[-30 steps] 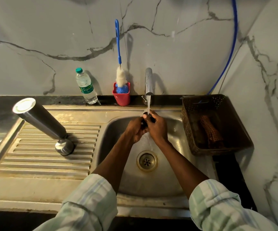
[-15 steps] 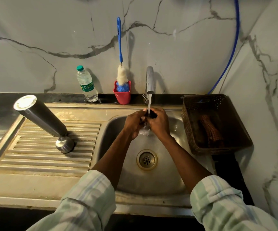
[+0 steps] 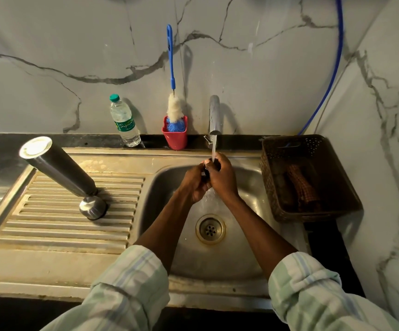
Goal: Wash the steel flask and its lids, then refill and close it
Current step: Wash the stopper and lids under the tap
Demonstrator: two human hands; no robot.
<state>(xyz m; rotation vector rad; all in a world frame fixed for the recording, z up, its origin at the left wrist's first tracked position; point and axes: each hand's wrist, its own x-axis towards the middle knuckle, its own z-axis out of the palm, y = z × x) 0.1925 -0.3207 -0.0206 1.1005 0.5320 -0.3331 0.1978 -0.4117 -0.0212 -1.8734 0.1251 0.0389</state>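
Observation:
The steel flask [image 3: 57, 169] stands upside down on the ribbed drainboard [image 3: 50, 225], left of the basin. A round steel lid [image 3: 92, 207] lies at its mouth. Over the sink basin [image 3: 248, 185], my left hand [image 3: 195, 185] and my right hand [image 3: 220, 177] are pressed together around a small black lid [image 3: 209, 163]. Water runs from the tap [image 3: 214, 115] onto the lid and spills down between my hands. Most of the black lid is hidden by my fingers.
A plastic water bottle [image 3: 124, 121] and a red cup [image 3: 175, 137] holding a blue-handled bottle brush [image 3: 171, 68] stand along the back ledge. A brown basket [image 3: 311, 177] with a cloth sits right of the basin. A blue hose [image 3: 332, 68] runs down the wall.
My hands stay under the running water and have shifted slightly while turning the black lid. The flask and steel lid have not moved.

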